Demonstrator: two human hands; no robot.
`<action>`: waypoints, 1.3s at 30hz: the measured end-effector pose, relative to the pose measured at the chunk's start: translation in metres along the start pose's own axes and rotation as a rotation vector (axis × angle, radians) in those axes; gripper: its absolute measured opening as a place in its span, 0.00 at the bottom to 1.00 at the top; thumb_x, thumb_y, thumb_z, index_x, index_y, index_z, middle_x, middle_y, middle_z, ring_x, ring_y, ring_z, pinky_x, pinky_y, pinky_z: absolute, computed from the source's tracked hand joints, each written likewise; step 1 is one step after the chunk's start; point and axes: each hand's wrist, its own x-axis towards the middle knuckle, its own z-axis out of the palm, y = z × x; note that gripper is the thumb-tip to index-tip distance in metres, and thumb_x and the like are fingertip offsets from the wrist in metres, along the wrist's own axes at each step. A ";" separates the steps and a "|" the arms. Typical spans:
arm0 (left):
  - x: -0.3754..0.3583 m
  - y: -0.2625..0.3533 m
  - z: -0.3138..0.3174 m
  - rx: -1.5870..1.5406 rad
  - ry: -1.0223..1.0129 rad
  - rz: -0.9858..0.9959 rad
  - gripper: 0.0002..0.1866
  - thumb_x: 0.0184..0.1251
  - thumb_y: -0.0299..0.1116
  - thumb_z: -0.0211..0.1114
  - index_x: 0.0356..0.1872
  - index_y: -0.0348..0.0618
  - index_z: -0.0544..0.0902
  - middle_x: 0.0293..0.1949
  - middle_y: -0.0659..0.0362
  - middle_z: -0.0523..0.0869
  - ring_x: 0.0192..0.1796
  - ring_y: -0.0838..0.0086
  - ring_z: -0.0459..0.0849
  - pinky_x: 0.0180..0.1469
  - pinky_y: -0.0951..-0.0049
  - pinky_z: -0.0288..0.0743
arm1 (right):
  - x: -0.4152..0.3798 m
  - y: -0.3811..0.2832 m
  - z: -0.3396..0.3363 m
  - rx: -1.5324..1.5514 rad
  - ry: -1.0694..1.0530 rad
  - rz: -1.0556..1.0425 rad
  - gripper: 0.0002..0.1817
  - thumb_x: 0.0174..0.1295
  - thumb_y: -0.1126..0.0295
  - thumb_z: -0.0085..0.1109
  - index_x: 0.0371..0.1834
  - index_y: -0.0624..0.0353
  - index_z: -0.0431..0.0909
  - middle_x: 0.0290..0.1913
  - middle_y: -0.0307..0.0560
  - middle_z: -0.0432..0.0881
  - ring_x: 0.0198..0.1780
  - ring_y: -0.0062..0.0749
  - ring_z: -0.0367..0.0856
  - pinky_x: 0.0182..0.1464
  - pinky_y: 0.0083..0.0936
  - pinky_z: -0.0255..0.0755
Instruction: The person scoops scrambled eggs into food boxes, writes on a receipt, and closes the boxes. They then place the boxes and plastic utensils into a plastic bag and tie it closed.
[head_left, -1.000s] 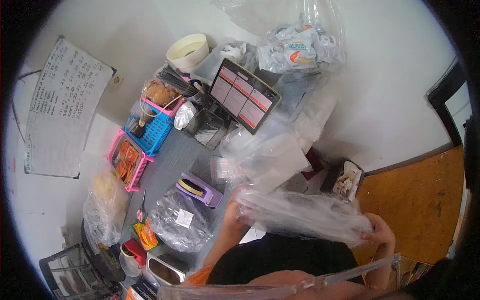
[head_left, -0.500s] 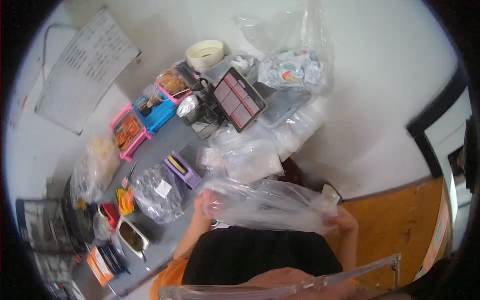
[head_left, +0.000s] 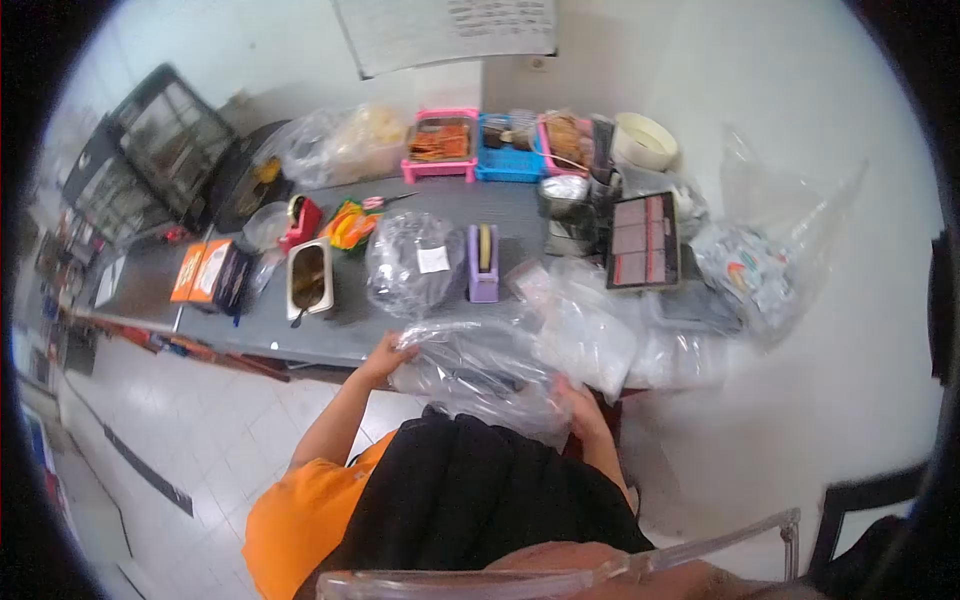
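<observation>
A large clear plastic bag (head_left: pixel 480 375) is stretched between my two hands, in front of my body at the table's front edge. My left hand (head_left: pixel 388 358) grips its left side with curled fingers. On the right side, my right hand (head_left: pixel 578 405) is closed on the bag, its fingers partly hidden by the plastic. Just beyond the bag lie a bundled clear plastic pack (head_left: pixel 415 265) with a white label and a purple tape dispenser (head_left: pixel 484 265). A stack of clear plastic bags (head_left: pixel 590 335) rests beside my right hand.
On the grey table (head_left: pixel 350 340) stand a metal tin (head_left: pixel 310 280), an orange-and-black box (head_left: pixel 212 273) and a red tape dispenser (head_left: pixel 300 222). Behind are pink (head_left: pixel 440 172) and blue baskets (head_left: pixel 508 165). A tablet (head_left: pixel 643 242) leans at the right, near a bag of crumpled paper (head_left: pixel 755 270).
My view has swung left and levelled, so the table now lies across it. Both hands still hold the plastic bag, now closer together and over the table's front edge.
</observation>
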 end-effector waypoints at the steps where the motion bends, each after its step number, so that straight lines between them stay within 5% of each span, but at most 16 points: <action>1: 0.022 -0.032 -0.001 0.173 0.157 0.210 0.19 0.61 0.34 0.66 0.51 0.37 0.77 0.49 0.54 0.79 0.51 0.65 0.78 0.57 0.67 0.68 | 0.017 -0.001 0.021 -0.112 -0.190 -0.015 0.21 0.65 0.63 0.55 0.58 0.62 0.69 0.43 0.44 0.79 0.38 0.29 0.77 0.32 0.28 0.73; 2: 0.040 -0.057 -0.005 0.354 0.312 0.414 0.21 0.60 0.33 0.65 0.54 0.37 0.75 0.51 0.52 0.78 0.54 0.64 0.76 0.59 0.67 0.66 | 0.034 0.002 0.038 -0.221 -0.380 -0.031 0.22 0.66 0.62 0.54 0.60 0.60 0.68 0.46 0.43 0.78 0.40 0.28 0.77 0.34 0.28 0.72; 6: 0.087 -0.032 0.017 -0.059 0.193 0.217 0.22 0.61 0.37 0.66 0.55 0.40 0.75 0.49 0.55 0.81 0.53 0.67 0.76 0.58 0.68 0.67 | 0.100 0.018 0.099 -0.439 -0.381 -0.142 0.24 0.66 0.64 0.54 0.64 0.55 0.64 0.49 0.42 0.77 0.40 0.28 0.76 0.34 0.27 0.72; 11: 0.151 0.014 0.018 0.010 0.189 0.297 0.18 0.60 0.37 0.64 0.49 0.38 0.79 0.49 0.49 0.80 0.54 0.60 0.77 0.56 0.64 0.69 | 0.151 0.003 0.144 -0.375 -0.235 -0.017 0.23 0.65 0.67 0.55 0.64 0.43 0.65 0.49 0.41 0.77 0.40 0.28 0.77 0.33 0.27 0.73; 16: 0.250 0.025 -0.013 0.027 0.111 0.313 0.20 0.59 0.37 0.65 0.51 0.39 0.77 0.50 0.51 0.81 0.53 0.64 0.78 0.55 0.67 0.69 | 0.190 0.015 0.156 -0.253 -0.122 0.010 0.23 0.63 0.70 0.55 0.62 0.53 0.67 0.51 0.43 0.76 0.50 0.33 0.76 0.37 0.30 0.74; 19: 0.223 0.054 -0.031 0.207 0.089 0.234 0.21 0.56 0.38 0.67 0.49 0.38 0.78 0.48 0.47 0.82 0.52 0.59 0.80 0.53 0.65 0.71 | 0.182 0.015 0.163 -0.306 -0.028 -0.005 0.19 0.66 0.69 0.50 0.61 0.51 0.66 0.50 0.42 0.77 0.46 0.32 0.76 0.33 0.30 0.75; 22: 0.187 0.045 -0.045 0.309 0.404 0.380 0.21 0.54 0.38 0.66 0.47 0.36 0.78 0.46 0.41 0.82 0.49 0.45 0.79 0.51 0.59 0.73 | 0.211 0.019 0.163 -0.186 0.010 -0.210 0.20 0.65 0.71 0.50 0.61 0.52 0.64 0.52 0.43 0.76 0.49 0.34 0.77 0.39 0.32 0.76; 25: 0.142 0.043 -0.058 0.029 0.361 0.085 0.21 0.55 0.38 0.67 0.46 0.34 0.78 0.44 0.44 0.83 0.47 0.52 0.82 0.50 0.61 0.74 | 0.233 -0.017 0.178 -0.112 0.080 -0.200 0.22 0.64 0.69 0.54 0.60 0.54 0.63 0.53 0.45 0.75 0.51 0.36 0.77 0.46 0.33 0.76; 27: 0.118 0.039 -0.066 -0.295 0.147 -0.081 0.26 0.54 0.38 0.70 0.51 0.35 0.75 0.44 0.51 0.82 0.49 0.65 0.80 0.50 0.66 0.73 | 0.261 -0.033 0.168 -0.148 0.039 -0.248 0.25 0.61 0.69 0.58 0.62 0.54 0.63 0.55 0.45 0.74 0.53 0.36 0.75 0.51 0.32 0.71; 29: 0.108 0.023 -0.071 -0.371 0.076 0.058 0.28 0.52 0.37 0.71 0.53 0.35 0.73 0.48 0.50 0.80 0.50 0.67 0.79 0.50 0.65 0.74 | 0.251 -0.045 0.168 -0.181 0.009 -0.300 0.29 0.59 0.69 0.61 0.64 0.54 0.62 0.56 0.45 0.72 0.55 0.35 0.73 0.57 0.31 0.67; 30: 0.104 0.013 -0.073 -0.442 0.009 0.209 0.32 0.50 0.35 0.73 0.55 0.35 0.70 0.51 0.50 0.79 0.50 0.69 0.78 0.50 0.64 0.75 | 0.213 -0.068 0.185 -0.438 -0.065 -0.364 0.31 0.56 0.69 0.64 0.64 0.55 0.63 0.57 0.47 0.72 0.57 0.39 0.71 0.58 0.33 0.66; 32: 0.104 -0.012 -0.080 -0.343 0.059 0.171 0.35 0.47 0.34 0.74 0.57 0.35 0.68 0.52 0.49 0.78 0.51 0.67 0.78 0.51 0.65 0.74 | 0.183 -0.078 0.188 -0.697 -0.141 -0.414 0.34 0.53 0.68 0.67 0.64 0.56 0.63 0.57 0.48 0.72 0.59 0.42 0.69 0.59 0.35 0.64; 34: 0.105 -0.018 -0.083 -0.086 0.218 0.038 0.40 0.45 0.36 0.76 0.58 0.32 0.65 0.53 0.44 0.77 0.53 0.59 0.78 0.56 0.64 0.72 | 0.175 -0.077 0.178 -1.292 0.066 -0.775 0.34 0.48 0.70 0.69 0.61 0.57 0.67 0.59 0.53 0.71 0.60 0.50 0.67 0.60 0.40 0.62; 35: 0.104 -0.018 -0.079 -0.089 0.221 0.033 0.40 0.45 0.36 0.76 0.58 0.32 0.65 0.53 0.44 0.77 0.53 0.59 0.78 0.56 0.64 0.72 | 0.157 -0.077 0.194 -1.296 0.061 -0.772 0.34 0.48 0.70 0.69 0.61 0.57 0.67 0.59 0.53 0.71 0.60 0.50 0.67 0.60 0.40 0.62; 37: 0.108 -0.011 -0.066 0.049 0.528 0.057 0.44 0.49 0.41 0.74 0.62 0.28 0.59 0.56 0.37 0.72 0.59 0.51 0.73 0.62 0.61 0.66 | 0.128 -0.066 0.239 -1.607 0.354 -1.124 0.31 0.48 0.68 0.68 0.58 0.58 0.70 0.59 0.58 0.70 0.60 0.50 0.67 0.61 0.46 0.59; 39: 0.107 0.001 -0.056 0.136 0.617 0.120 0.47 0.51 0.44 0.72 0.64 0.27 0.55 0.59 0.34 0.68 0.63 0.48 0.68 0.64 0.59 0.62 | 0.125 -0.033 0.256 -1.581 -0.206 -1.079 0.26 0.51 0.70 0.63 0.56 0.56 0.74 0.61 0.60 0.68 0.61 0.54 0.67 0.62 0.47 0.60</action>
